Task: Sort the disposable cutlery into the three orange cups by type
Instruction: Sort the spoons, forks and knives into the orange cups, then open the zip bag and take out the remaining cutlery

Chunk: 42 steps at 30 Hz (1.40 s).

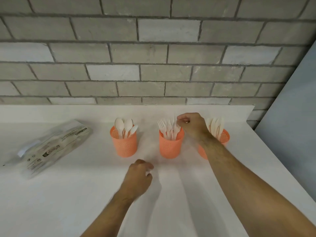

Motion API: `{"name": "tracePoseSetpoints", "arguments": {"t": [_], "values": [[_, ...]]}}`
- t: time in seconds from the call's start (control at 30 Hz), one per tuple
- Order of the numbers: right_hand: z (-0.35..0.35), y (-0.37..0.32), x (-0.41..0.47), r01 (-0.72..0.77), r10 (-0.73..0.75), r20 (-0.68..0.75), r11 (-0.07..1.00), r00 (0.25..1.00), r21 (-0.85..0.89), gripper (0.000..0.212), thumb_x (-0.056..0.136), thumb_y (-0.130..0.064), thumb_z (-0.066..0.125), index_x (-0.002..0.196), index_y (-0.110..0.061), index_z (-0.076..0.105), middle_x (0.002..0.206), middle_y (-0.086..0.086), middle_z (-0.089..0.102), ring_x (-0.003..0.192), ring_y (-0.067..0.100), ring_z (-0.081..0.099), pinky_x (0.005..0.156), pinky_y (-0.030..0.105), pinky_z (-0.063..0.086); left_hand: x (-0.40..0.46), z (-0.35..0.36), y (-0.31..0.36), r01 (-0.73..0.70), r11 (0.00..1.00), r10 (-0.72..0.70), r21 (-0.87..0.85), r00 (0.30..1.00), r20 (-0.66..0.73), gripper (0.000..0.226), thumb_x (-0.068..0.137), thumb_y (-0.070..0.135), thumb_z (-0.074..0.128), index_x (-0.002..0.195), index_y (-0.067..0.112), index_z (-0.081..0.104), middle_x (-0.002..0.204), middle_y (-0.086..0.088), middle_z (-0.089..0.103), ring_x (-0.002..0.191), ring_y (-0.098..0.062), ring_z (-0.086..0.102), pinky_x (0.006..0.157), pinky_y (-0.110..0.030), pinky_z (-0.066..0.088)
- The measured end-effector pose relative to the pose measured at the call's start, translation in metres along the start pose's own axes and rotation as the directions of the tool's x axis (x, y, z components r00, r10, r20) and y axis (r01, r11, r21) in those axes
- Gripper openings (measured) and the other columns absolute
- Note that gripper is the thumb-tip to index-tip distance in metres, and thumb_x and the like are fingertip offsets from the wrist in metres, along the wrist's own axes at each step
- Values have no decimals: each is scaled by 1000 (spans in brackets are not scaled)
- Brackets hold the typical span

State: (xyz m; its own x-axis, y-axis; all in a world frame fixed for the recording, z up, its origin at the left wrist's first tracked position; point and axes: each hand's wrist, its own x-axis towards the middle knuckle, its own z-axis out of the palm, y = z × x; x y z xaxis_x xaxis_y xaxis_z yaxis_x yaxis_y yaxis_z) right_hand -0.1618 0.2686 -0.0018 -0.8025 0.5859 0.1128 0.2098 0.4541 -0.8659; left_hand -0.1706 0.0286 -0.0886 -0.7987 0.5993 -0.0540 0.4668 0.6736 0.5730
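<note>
Three orange perforated cups stand in a row on the white counter. The left cup (124, 144) holds white spoons (125, 125). White forks (168, 126) fill the middle cup (170, 146). The right cup (224, 136), partly hidden behind my right forearm, holds white knives (216, 126). My right hand (191, 124) hovers over the middle cup, its fingertips pinched at the top of a fork there. My left hand (139, 177) rests low on the counter in front of the cups, fingers curled, with nothing visible in it.
A crumpled clear plastic bag (51, 146) with a printed warning lies on the counter at the left. A grey brick wall rises behind the cups. The counter's right edge (273, 151) runs diagonally beside a pale panel.
</note>
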Motion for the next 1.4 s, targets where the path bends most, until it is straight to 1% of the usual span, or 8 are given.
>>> {"name": "tracePoseSetpoints", "arguments": {"t": [0.2, 0.4, 0.53, 0.77, 0.9, 1.07, 1.27, 1.4], "values": [[-8, 4, -19, -3, 1, -63, 999, 998, -36, 21, 92, -7, 62, 107, -12, 75, 102, -1, 72, 96, 11, 65, 67, 6, 44, -3, 5, -1, -40, 997, 37, 62, 999, 39, 36, 84, 13, 55, 116, 20, 70, 124, 4, 63, 112, -13, 57, 99, -20, 43], [-10, -7, -56, 38, -33, -105, 998, 994, 47, 4, 85, -14, 74, 83, -17, 77, 74, -12, 71, 66, -3, 62, 64, 10, 44, -7, -3, -2, -1, 1000, 1, -20, 1000, -6, 31, 88, 14, 55, 114, 23, 70, 122, 5, 65, 109, -9, 59, 88, -11, 36], [16, -22, -79, 112, -110, -35, 989, 993, 99, 29, 91, -26, 70, 66, -11, 69, 64, -4, 71, 60, 0, 63, 59, 9, 43, -22, -19, -10, 52, 994, -62, -98, 992, -110, 25, 89, 12, 55, 106, 23, 71, 120, 6, 65, 108, -9, 58, 87, -12, 34], [117, -75, -96, 152, -191, 198, 969, 961, 196, 15, 91, -7, 64, 89, -17, 74, 77, -9, 68, 61, -3, 57, 62, 11, 45, -44, -76, -66, 179, 963, -237, -204, 920, -313, 25, 87, 9, 56, 103, 22, 70, 117, 4, 63, 106, -12, 54, 86, -16, 33], [201, -112, -93, 47, -115, 339, 978, 934, 201, 18, 88, -12, 64, 103, -18, 70, 89, -8, 65, 72, 7, 61, 71, 23, 52, -45, -123, -128, 247, 951, -305, -186, 849, -432, 37, 83, 15, 63, 119, 14, 65, 128, -8, 59, 123, -26, 50, 103, -32, 35], [305, -131, -58, -296, 192, 406, 931, 893, 211, 58, 79, -30, 73, 130, -22, 47, 119, -2, 54, 104, 19, 62, 95, 39, 54, -36, -179, -204, 359, 933, -327, -36, 798, -506, 86, 65, 62, 44, 139, 17, 48, 143, -11, 46, 135, -32, 34, 104, -44, 36], [371, -143, -22, -557, 403, 464, 789, 789, 261, 93, 75, -36, 80, 147, -22, 24, 125, 3, 57, 110, 21, 62, 83, 36, 59, -8, -201, -267, 465, 865, -434, 188, 882, -185, 114, 64, 72, 64, 151, 43, -3, 164, -4, -8, 150, -32, -7, 118, -51, 6], [388, -143, -15, -569, 391, 481, 762, 785, 309, 59, 76, -28, 84, 124, -20, 50, 110, 3, 68, 86, 16, 66, 56, 26, 56, 3, -193, -277, 430, 866, -394, 256, 901, -182, 105, 63, 71, 58, 147, 48, -1, 161, -3, 5, 144, -36, 9, 116, -53, 16]]}}
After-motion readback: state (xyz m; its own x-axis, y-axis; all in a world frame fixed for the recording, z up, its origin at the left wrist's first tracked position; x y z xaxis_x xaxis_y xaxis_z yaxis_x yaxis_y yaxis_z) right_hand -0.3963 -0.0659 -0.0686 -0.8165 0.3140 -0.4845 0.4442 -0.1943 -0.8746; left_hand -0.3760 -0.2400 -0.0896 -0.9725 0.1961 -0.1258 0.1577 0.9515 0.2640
